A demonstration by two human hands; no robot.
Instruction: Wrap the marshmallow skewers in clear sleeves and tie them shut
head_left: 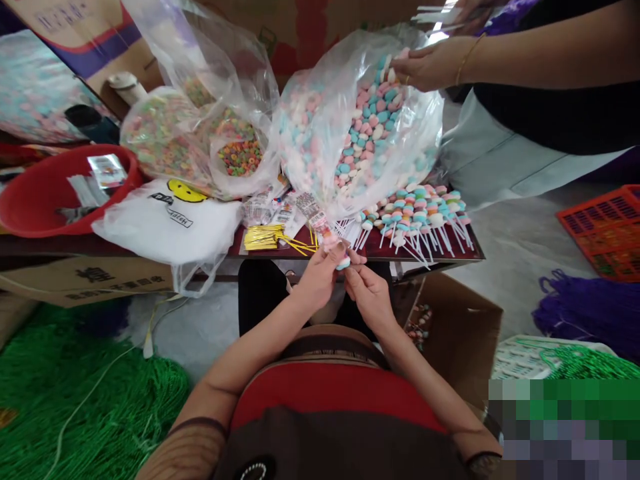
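Observation:
My left hand (319, 280) is closed around a marshmallow stick (343, 263) of pink, white and blue pieces, partly inside a clear printed wrapper (316, 217). At its lower end my right hand (369, 292) pinches with thumb and fingertips; the exact spot gripped is hidden. Just beyond my hands, finished-looking marshmallow sticks (425, 210) lie in a pile, white stems toward me. Yellow twist ties (264, 237) lie left of my hands, beside several flat printed wrappers (263, 208).
Behind stands a big clear bag of marshmallows (367, 133), with a co-worker's hand (425, 65) in its mouth. Leftward are a bag of ring-shaped candies (240, 157), a white plastic bag (165, 227) and a red basin (30, 213). An open cardboard box (463, 327) stands below right.

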